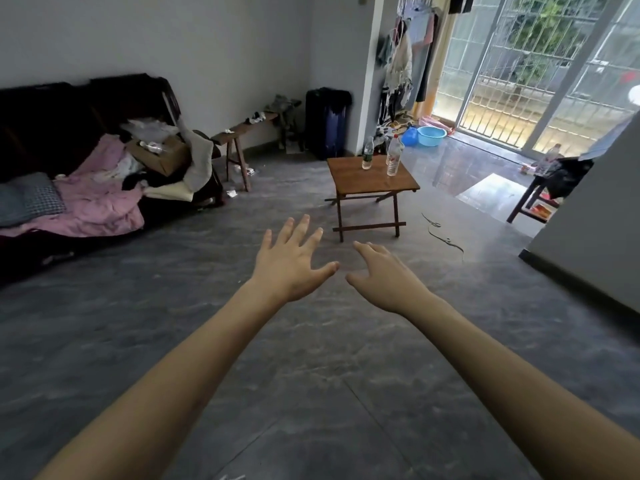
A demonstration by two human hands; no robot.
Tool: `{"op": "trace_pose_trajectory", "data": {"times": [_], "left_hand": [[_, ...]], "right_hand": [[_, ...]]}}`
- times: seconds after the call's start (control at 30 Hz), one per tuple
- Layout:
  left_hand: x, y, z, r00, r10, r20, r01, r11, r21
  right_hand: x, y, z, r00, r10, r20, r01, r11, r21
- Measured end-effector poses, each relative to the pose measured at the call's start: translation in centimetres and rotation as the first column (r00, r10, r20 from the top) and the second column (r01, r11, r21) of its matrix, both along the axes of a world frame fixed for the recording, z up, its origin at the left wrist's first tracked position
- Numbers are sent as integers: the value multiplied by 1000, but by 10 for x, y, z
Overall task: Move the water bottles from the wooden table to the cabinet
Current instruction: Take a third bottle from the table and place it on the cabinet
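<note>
approaching step: left hand (289, 263) and right hand (388, 277) stretched out over the grey floor (311, 358), both empty with fingers spread, well short of the wooden table (372, 181). two water bottles, green-label bottle (367, 153) and red-cap bottle (393, 155), stand upright on the table's far side. next move likely needs closing in and gripping one bottle; cabinet not in view.

A lived-in home's front room: a dark sofa (52, 133) heaped with pink bedding (100, 199), laundry on hangers (401, 64) by the barred balcony door (540, 71), a suitcase (327, 123) against the wall, grey tiled floor (277, 341).
</note>
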State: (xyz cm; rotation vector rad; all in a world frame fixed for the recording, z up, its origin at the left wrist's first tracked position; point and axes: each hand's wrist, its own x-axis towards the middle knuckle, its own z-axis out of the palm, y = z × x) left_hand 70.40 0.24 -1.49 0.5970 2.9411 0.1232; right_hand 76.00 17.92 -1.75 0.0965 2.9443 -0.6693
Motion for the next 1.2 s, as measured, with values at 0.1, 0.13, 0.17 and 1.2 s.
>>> {"op": "trace_pose_trajectory", "data": {"times": [0.1, 0.13, 0.17, 1.2], "left_hand": [[-19, -11, -2, 1000, -2, 1, 2, 1000, -11], [-25, -12, -2, 1000, -8, 4, 8, 1000, -13], [-32, -13, -3, 1000, -14, 7, 14, 1000, -11], [-352, 195, 0, 998, -64, 15, 64, 997, -31]], "right_hand": [[-18, -13, -3, 1000, 10, 18, -10, 1000, 12], [-24, -15, -4, 1000, 13, 25, -14, 1000, 19], [-30, -16, -5, 999, 15, 29, -16, 1000, 25], [-357, 194, -14, 996, -91, -26, 89, 994, -64]]}}
